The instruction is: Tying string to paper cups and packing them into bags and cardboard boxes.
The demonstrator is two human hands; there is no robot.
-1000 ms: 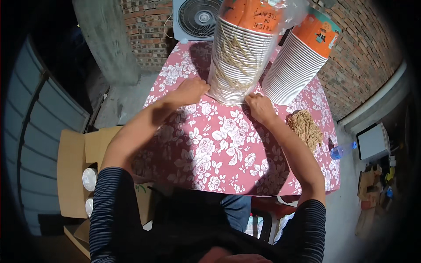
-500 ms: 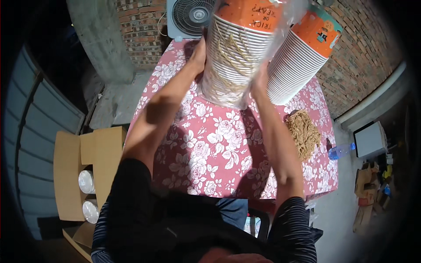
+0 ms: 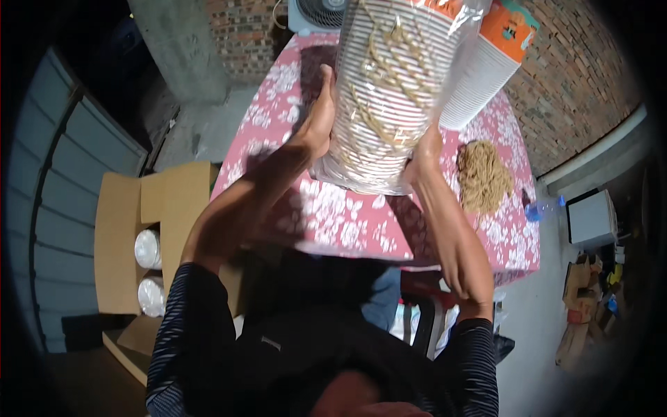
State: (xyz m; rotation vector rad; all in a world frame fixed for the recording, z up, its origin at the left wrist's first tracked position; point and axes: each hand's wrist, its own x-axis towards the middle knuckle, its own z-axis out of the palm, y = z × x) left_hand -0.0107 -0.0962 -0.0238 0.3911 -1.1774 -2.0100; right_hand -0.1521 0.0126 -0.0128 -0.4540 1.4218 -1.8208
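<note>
Cup stack [image 3: 389, 97]: we hold a long sleeve of nested paper cups, wrapped in clear plastic, lifted off the table and tilted, its lower end near us and its orange top running out of the upper edge. We judge the tilt lets us see and reach the wrapped bottom.
Twine [image 3: 389, 76]: tan cord loops across the wrap, probably tying the sleeve shut.
Left hand [image 3: 321, 125]: pressed flat against the stack's left side, thumb and fingers together along the wrap, bracing it so it cannot swing.
Right hand [image 3: 425, 149]: cupped under the lower right edge, taking the weight. Its fingers curl behind the plastic; we cannot tell whether they pinch the wrap or only press it.
Second stack [image 3: 486, 62]: another sleeve of white cups with an orange top leans just to the right, apart from our hands.
Table [image 3: 333, 215]: pink floral cloth, below the lifted stack.
Cord pile [image 3: 483, 177]: a loose heap of the same tan twine lies on the cloth near the right hand.
Box [image 3: 132, 236]: an open carton on the floor to our left, with two more wrapped white stacks lying inside.
Fan [image 3: 319, 10]: at the table's far end, partly cut off.
</note>
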